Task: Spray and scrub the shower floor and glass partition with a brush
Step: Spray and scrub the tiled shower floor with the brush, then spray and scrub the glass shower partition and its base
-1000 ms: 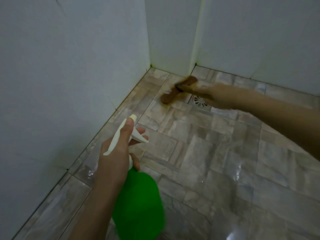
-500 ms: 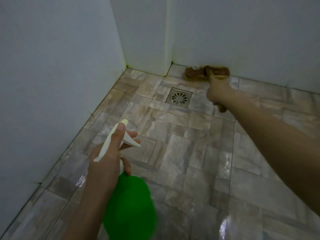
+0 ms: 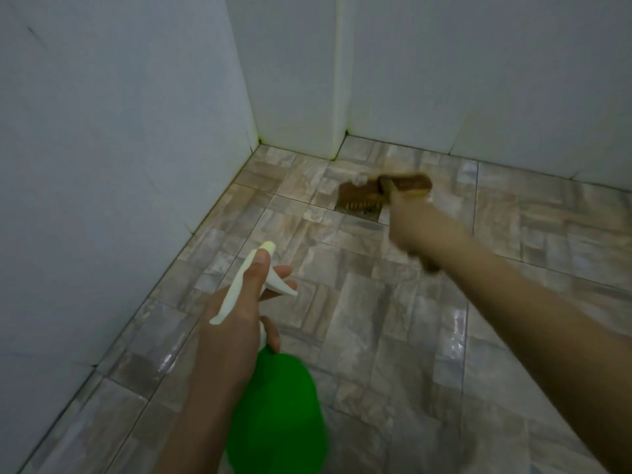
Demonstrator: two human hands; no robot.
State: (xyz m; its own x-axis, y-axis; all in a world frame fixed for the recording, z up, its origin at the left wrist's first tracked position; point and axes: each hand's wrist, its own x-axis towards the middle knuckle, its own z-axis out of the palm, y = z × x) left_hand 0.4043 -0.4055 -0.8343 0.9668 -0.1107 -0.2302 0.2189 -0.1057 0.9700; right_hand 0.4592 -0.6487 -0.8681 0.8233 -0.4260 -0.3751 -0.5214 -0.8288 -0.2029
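My left hand grips the cream trigger head of a green spray bottle, low in the middle, nozzle aimed at the far corner. My right hand is stretched out and holds the handle of a brown scrub brush. The blurred brush head lies on the wet grey-brown tiled shower floor, over the square floor drain and covering most of it. No glass partition shows in this view.
White tiled walls close in the left side and the back. A projecting wall corner stands just behind the drain. Wet, shiny tiles spread toward the lower right.
The brush has come back from the base of the rear wall toward me and to the left, onto the drain. The spray bottle hand has stayed about where it was.
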